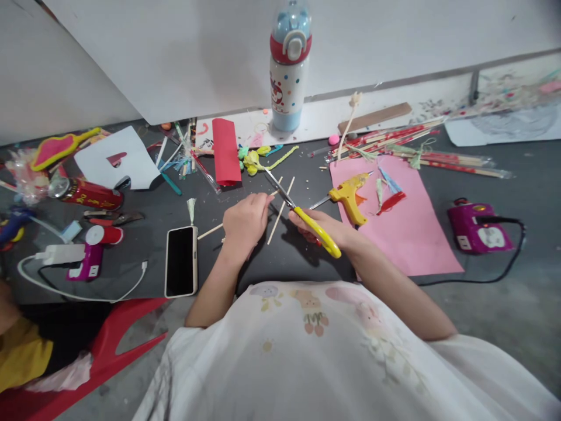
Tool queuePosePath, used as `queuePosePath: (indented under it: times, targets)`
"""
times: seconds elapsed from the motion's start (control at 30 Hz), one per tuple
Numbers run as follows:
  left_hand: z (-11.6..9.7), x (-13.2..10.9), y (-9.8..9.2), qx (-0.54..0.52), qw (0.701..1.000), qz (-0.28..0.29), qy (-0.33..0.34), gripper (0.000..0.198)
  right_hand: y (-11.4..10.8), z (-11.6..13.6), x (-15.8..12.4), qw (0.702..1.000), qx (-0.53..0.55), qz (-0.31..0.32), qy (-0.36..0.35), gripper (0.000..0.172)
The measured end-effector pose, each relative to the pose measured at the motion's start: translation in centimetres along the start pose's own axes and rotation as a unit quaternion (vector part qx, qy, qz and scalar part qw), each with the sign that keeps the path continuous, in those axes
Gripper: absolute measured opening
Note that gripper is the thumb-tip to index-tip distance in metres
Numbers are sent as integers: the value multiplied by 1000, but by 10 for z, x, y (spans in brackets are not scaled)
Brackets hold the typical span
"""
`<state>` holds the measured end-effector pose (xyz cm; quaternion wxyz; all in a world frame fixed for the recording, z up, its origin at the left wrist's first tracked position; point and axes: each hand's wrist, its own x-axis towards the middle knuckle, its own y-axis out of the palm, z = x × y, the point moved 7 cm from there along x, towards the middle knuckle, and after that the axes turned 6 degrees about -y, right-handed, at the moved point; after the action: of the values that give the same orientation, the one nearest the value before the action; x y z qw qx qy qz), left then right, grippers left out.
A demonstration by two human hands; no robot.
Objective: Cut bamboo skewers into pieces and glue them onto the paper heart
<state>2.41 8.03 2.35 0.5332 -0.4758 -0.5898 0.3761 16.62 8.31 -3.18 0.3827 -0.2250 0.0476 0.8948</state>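
My left hand (246, 223) is closed around a thin wooden stick (210, 231), which pokes out to the left of the fist. A short end shows past the fingertips, close to the scissor blade. In my right hand (313, 225) is a pair of scissors (318, 231) with a yellow handle, one blade slanting up and left. The fingers around the handle are partly hidden beneath it. Between the hands, another wooden stick (280, 211) lies slanted on the dark table. Just beyond the blade tip lies a yellow fuzzy craft piece (253, 162).
A yellow glue gun (350, 197) rests on pink paper (421, 234) at right. Behind stands a drink bottle (289, 76). Left are a phone (181, 261), a red can (94, 195) and pliers (116, 218). Purple power blocks (477, 228) sit at both sides. A person's yellow sleeve (26, 354) shows lower left.
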Motion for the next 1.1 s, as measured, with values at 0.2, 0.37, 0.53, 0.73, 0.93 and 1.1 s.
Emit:
queuePosePath:
  times: [0.2,0.37,0.53,0.73,0.93,1.1]
  targets:
    - [3,7,3,-70,996,51,-22,35,7,7,-4,980,192,47,22,50]
    - [6,8,5,-77,993,61,-63,32,-2,1,0,973,228,9,24,47]
    - [13,9,2,-120,989,20,-87,26,1,-9,2,957,283,50,35,54]
    - [18,5,-8,-199,974,-24,-108,23,-16,10,-10,996,-8,-48,-74,50]
    - [22,-1,-12,-271,949,-23,-157,24,-19,22,-20,937,-294,-174,-70,46]
    - [20,-4,-15,-343,923,-28,-171,22,-7,31,-23,914,-361,-159,-91,51]
